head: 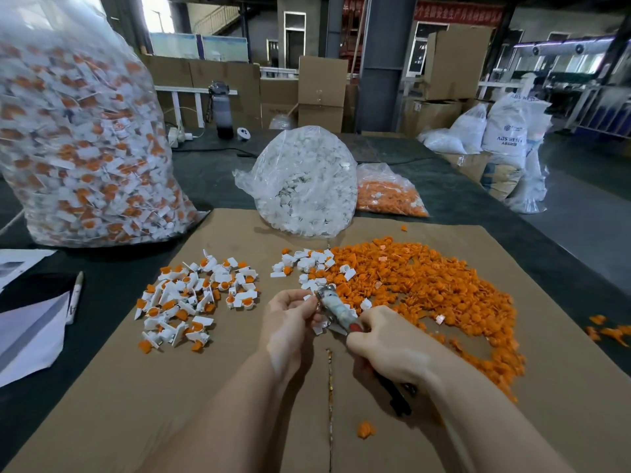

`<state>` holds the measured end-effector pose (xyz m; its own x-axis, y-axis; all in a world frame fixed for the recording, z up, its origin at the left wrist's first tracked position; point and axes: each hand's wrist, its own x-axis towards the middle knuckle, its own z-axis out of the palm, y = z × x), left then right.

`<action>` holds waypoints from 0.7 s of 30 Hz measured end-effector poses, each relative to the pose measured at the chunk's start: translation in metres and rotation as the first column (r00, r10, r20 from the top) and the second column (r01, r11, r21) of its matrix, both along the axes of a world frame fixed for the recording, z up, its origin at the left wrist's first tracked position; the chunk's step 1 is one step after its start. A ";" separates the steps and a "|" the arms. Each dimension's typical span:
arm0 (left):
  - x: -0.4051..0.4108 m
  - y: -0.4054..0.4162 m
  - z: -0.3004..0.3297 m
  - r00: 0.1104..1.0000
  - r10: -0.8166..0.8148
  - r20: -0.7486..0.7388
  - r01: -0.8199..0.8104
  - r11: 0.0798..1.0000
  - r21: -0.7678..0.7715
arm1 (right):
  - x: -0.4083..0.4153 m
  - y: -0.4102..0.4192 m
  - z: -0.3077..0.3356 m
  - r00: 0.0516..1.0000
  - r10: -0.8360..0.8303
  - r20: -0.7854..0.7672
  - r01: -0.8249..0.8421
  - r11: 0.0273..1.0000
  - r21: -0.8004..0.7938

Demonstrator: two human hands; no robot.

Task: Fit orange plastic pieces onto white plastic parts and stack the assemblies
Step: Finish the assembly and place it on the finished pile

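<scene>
My left hand [290,319] pinches a small white plastic part [309,298] at its fingertips. My right hand [386,346] grips a pliers-like hand tool [336,308] whose metal head meets the white part. A big heap of loose orange pieces [437,288] lies to the right on the cardboard sheet [170,404]. A small group of bare white parts [307,264] sits just beyond my hands. To the left lies a spread of finished white-and-orange assemblies [194,298].
A huge clear bag of finished assemblies [78,148] stands at the left. A bag of white parts [307,182] and a bag of orange pieces [389,196] lie behind the cardboard. Papers and a pen [75,295] lie at the left edge. A stray orange piece [365,430] lies near my right forearm.
</scene>
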<state>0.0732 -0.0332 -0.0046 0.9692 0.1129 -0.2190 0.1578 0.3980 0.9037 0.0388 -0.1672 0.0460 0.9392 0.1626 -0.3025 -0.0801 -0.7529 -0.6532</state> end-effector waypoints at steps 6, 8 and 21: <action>-0.003 0.000 0.001 1.000 0.007 -0.016 -0.007 1.000 0.010 | -0.002 0.003 -0.012 0.993 -0.061 0.099 0.064 0.998 -0.029; -0.003 0.000 0.002 1.000 0.015 -0.013 -0.015 1.000 0.010 | -0.004 0.002 -0.016 0.986 -0.069 0.150 0.074 0.997 -0.027; -0.009 -0.004 -0.011 0.963 -0.149 0.223 -0.019 0.790 0.612 | 0.011 -0.050 -0.040 0.815 -0.151 0.559 0.488 0.700 -0.522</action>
<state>0.0639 -0.0373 -0.0152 0.9900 0.0748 0.1192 -0.0976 -0.2460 0.9643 0.0495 -0.2173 0.0057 0.9394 -0.2393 0.2454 -0.2283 -0.9709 -0.0728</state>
